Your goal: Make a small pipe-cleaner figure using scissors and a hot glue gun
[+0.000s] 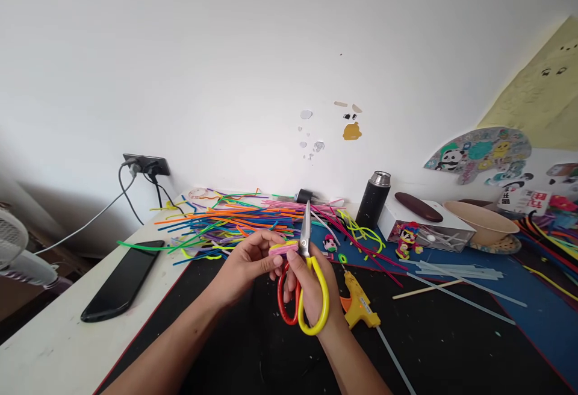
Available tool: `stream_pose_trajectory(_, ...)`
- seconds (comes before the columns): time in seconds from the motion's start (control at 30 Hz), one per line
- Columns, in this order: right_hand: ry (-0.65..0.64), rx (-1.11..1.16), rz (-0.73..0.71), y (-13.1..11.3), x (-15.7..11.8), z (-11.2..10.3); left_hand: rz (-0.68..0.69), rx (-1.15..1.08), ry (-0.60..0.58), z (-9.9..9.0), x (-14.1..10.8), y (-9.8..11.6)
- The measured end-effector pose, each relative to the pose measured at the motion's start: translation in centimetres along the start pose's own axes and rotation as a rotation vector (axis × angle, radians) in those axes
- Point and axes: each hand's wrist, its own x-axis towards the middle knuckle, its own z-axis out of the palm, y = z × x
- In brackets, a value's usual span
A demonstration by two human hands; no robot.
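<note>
My left hand [257, 256] pinches a small pink and yellow fuzzy piece [284, 248], which looks made of pipe cleaner. Its other end lies against the fingertips of my right hand [311, 274]. That same hand has a pair of scissors [306, 232] tucked in it, blades closed and pointing up, with one red and one yellow handle loop hanging over the palm. Just right of the hands, a yellow hot glue gun [361, 301] lies on the black mat [235, 335]. Behind them spreads a pile of colourful pipe cleaners [235, 220].
A phone [124, 280] lies at the left. Along the back stand a black flask [374, 199], a white box [424, 220] and a beige bowl [481, 223]. A small figurine [408, 241] and several glue sticks [456, 271] are at the right. A power socket [147, 164] sits on the wall.
</note>
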Motion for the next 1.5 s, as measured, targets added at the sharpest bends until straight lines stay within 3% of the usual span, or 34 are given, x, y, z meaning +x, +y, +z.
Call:
stream_pose_trajectory(0.27,-0.003,-0.029,0.040,0.1,-0.1,0.0,0.021,0.096,0.059,-0.2,0.1,0.1)
stream_pose_trajectory(0.47,0.036,-0.053,0.020,0.2,0.0,-0.1,-0.005,0.093,0.019,0.2,0.2,0.0)
stream_pose_trajectory(0.67,0.008,-0.093,0.028,0.4,0.2,-0.2,0.010,0.170,0.078,0.2,0.3,-0.1)
stream_pose_trajectory(0.97,-0.010,-0.297,0.058,1.6,0.9,-1.0,0.048,0.006,0.441,-2.0,1.6,-0.9)
stream_pose_trajectory(1.17,-0.078,-0.492,0.061,1.6,1.8,-1.9,0.103,-0.022,0.553,-2.9,1.9,-1.1)
stream_pose_trajectory(1.37,-0.138,-0.443,0.132,0.2,2.3,-2.1,0.158,-0.079,0.657,-4.3,2.1,-1.1)
stream_pose_trajectory(1.5,-0.200,-0.505,0.099,-1.0,2.3,-2.2,0.169,-0.093,0.699,-4.9,2.3,-1.1)
